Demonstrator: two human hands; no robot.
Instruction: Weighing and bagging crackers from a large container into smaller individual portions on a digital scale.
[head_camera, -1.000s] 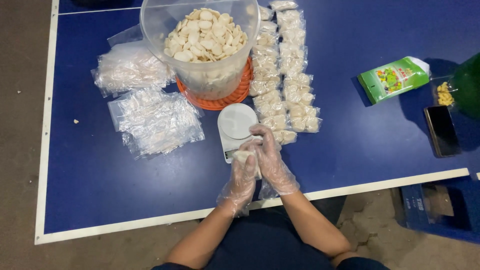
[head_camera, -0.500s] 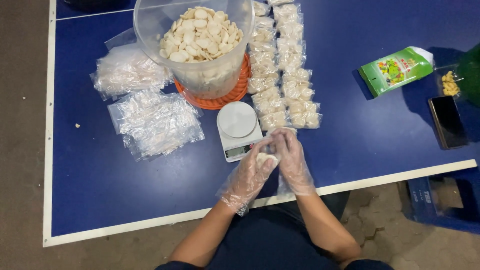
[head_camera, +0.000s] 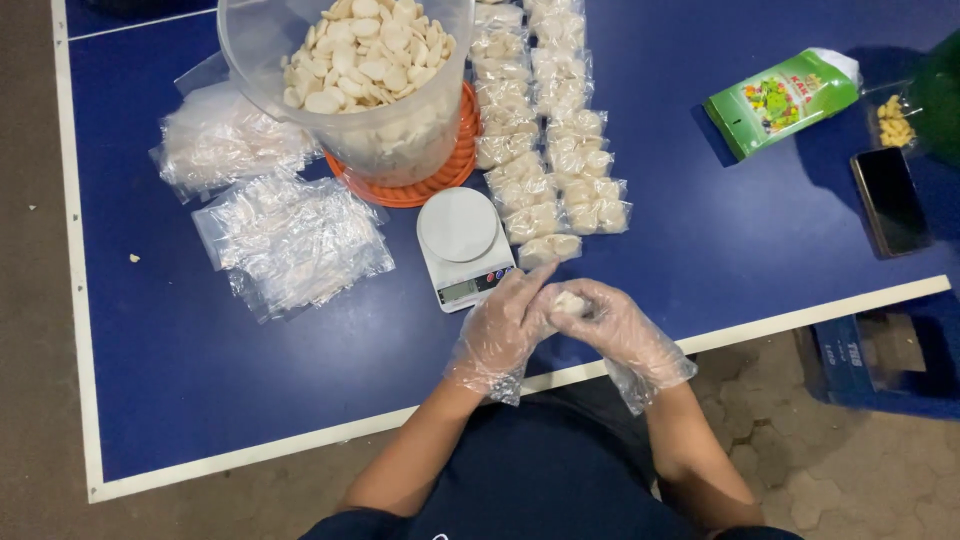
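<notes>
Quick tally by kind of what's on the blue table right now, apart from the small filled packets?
Clear tub of crackers: 1
Orange lid: 1
Kitchen scale: 1
Piles of empty clear bags: 2
Green pouch: 1
Black phone: 1
Total: 7

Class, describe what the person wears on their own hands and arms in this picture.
Both the left hand and the right hand wear thin, clear, crinkly plastic gloves, loose and flared at the wrists. The forearms are bare; dark navy short sleeves show near the shoulders.
</notes>
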